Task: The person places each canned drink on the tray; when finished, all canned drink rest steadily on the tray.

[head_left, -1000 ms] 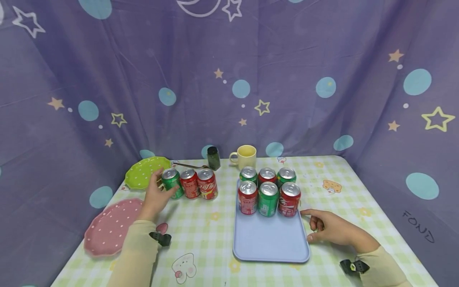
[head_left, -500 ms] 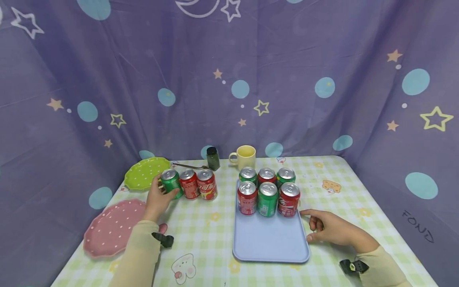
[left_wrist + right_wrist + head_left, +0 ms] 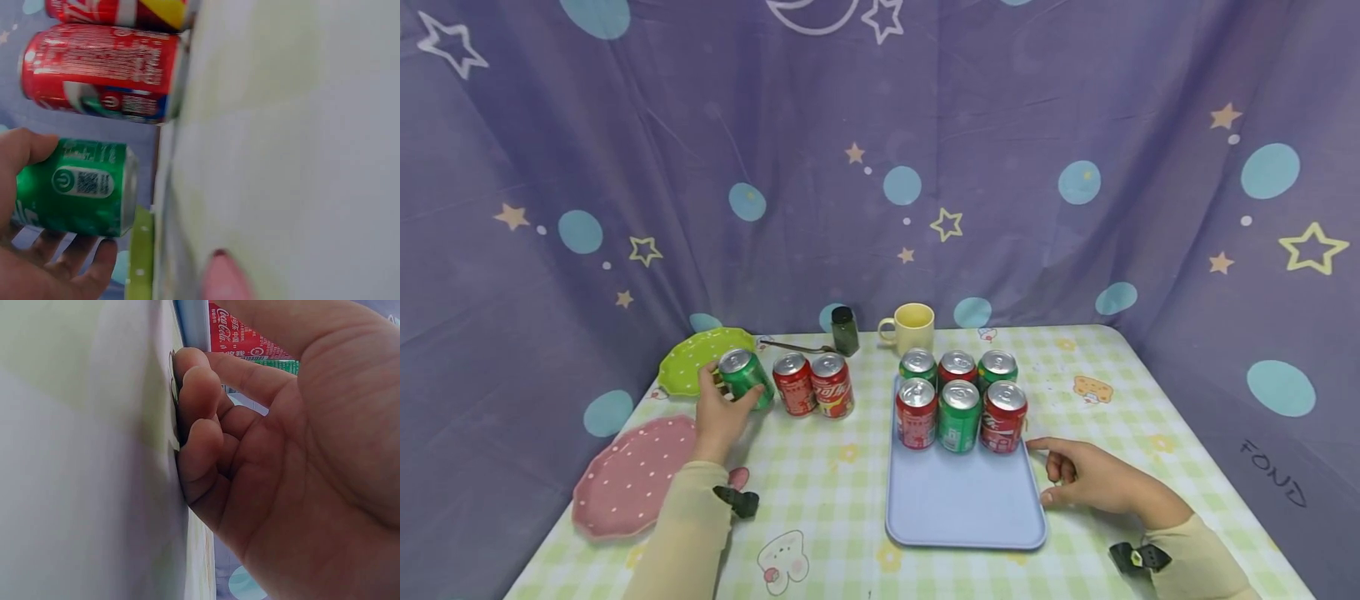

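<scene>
My right hand rests on the desk, fingers loosely curled, just beside the blue tray holding six cans. My left hand grips the green can, tilted, beside two red cans. Advisable: keep the grip wrapped firmly, lift clear of those neighbours, carry upright.

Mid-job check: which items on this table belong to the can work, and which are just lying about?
In the job:
left hand gripping green can
two red cans
blue tray with six cans
right hand beside tray

Lying about:
green plate
pink plate
mug
dark bottle
</scene>
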Demonstrator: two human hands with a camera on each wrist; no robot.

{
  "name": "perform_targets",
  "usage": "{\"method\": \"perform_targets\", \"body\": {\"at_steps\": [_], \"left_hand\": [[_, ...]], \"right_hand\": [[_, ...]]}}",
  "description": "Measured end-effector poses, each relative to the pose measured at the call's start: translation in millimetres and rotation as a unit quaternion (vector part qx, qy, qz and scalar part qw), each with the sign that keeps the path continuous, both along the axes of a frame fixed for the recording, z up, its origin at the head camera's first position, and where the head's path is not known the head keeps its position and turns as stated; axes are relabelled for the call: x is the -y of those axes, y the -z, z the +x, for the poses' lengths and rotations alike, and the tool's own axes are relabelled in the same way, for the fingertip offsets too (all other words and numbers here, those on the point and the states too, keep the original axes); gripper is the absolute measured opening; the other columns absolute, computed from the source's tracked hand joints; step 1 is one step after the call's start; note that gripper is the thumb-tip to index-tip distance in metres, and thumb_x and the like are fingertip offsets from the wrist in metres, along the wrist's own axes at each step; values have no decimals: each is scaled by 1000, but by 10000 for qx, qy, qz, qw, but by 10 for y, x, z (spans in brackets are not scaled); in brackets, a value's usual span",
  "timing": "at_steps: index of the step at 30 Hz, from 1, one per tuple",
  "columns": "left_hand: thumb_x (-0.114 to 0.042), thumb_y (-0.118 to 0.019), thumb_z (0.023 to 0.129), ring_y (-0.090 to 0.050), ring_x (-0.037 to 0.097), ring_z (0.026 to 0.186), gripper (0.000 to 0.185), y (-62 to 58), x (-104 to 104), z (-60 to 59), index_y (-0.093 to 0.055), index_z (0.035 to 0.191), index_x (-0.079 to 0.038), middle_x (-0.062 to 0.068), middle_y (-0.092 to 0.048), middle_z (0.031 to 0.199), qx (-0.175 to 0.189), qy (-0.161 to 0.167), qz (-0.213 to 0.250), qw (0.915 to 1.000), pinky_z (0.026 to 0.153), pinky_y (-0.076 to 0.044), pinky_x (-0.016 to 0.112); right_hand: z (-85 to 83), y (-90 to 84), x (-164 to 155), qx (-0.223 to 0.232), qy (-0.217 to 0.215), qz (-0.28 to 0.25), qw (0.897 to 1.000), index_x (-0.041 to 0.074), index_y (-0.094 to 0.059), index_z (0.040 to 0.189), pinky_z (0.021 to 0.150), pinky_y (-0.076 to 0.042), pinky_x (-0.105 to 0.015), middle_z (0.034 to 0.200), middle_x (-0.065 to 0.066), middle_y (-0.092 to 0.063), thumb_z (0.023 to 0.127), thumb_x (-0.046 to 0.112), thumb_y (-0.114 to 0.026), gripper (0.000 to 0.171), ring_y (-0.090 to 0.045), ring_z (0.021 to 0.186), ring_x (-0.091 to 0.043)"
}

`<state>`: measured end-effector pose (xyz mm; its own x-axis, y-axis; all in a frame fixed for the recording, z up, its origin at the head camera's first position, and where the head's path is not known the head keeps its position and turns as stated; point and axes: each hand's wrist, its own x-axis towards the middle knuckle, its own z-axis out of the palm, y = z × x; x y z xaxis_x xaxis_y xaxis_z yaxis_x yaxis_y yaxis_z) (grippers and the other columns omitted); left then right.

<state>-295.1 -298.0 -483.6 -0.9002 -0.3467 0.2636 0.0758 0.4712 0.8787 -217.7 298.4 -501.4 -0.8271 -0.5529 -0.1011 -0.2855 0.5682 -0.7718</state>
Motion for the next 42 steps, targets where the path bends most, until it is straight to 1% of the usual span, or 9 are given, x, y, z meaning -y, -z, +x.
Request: {"method": "perform_targets", "body": {"at_steps": [4, 9, 14, 17, 23, 28, 32, 37, 42], "left_hand": [[-16, -81, 92, -50, 41, 130, 84, -140, -8, 46, -28, 157, -12, 23, -46, 147, -590, -395, 75, 9974, 106, -46, 58], [-16, -83, 90, -52, 27, 124, 82, -398, -47, 174, -33, 155, -18, 14, -48, 142, -1357, -703, 94, 9882, 99, -50, 48], [-15, -86, 87, -51, 15, 116, 81, -650, -173, 325, -39, 153, -26, 4, -53, 137, -1891, -826, -17, 9785, 93, -50, 33], [-13, -88, 85, -51, 12, 114, 82, -802, -292, 424, -41, 152, -25, 1, -55, 134, -2116, -730, -70, 9746, 90, -49, 28], [-6, -90, 81, -55, 11, 112, 80, -1054, -621, 645, -45, 148, -11, 0, -59, 133, -2523, -29, -173, 9675, 85, -50, 25], [-3, -90, 79, -60, 15, 112, 79, -1098, -979, 805, -45, 145, -4, 2, -60, 134, -2563, 786, -376, 9627, 83, -52, 24], [-5, -91, 78, -63, 18, 106, 79, -1033, -1275, 917, -48, 144, -6, 3, -62, 130, -2435, 1480, -539, 9570, 79, -56, 27], [-12, -93, 76, -65, 16, 99, 79, -880, -1635, 991, -51, 142, -15, -3, -65, 123, -2099, 2245, -709, 9489, 76, -59, 31], [-18, -94, 74, -64, 18, 105, 81, -694, -1939, 1015, -51, 142, -19, -8, -63, 127, -1646, 2822, -802, 9417, 79, -61, 38]], "right_hand": [[9, -12, 5, -22, 13, 24, 10000, -1, -50, 149, 61, -47, -25, 96, -8, -59, 88, 27, -87, 77, -53, 73, -10], [15, -25, 4, -8, 25, 18, 10000, -1, -50, 149, 61, -47, -25, 96, -8, -58, 88, 26, -87, 77, -53, 73, -10], [19, -31, 0, 19, 29, 21, 10000, -1, -50, 149, 61, -47, -25, 96, -8, -58, 88, 26, -87, 77, -53, 73, -11], [20, -30, -1, 17, 20, 21, 10000, -1, -50, 149, 61, -47, -25, 96, -8, -58, 88, 26, -86, 76, -53, 73, -11], [20, -28, 3, -6, -1, 23, 10000, -2, -50, 149, 61, -47, -25, 96, -8, -58, 89, 26, -86, 76, -52, 73, -10], [18, -32, 8, -35, -6, 13, 10000, -2, -50, 149, 61, -47, -25, 96, -9, -59, 88, 27, -87, 77, -52, 72, -10], [11, -30, 6, -23, -21, 6, 10000, -2, -50, 150, 60, -47, -25, 96, -9, -59, 88, 28, -87, 77, -52, 72, -10], [2, -23, 0, -32, 0, 31, 10000, -2, -49, 150, 60, -47, -25, 96, -8, -59, 88, 28, -87, 78, -52, 72, -10], [7, -24, 0, -65, -8, 31, 10000, -2, -49, 150, 60, -47, -25, 96, -8, -59, 88, 28, -87, 78, -52, 72, -10]]}}
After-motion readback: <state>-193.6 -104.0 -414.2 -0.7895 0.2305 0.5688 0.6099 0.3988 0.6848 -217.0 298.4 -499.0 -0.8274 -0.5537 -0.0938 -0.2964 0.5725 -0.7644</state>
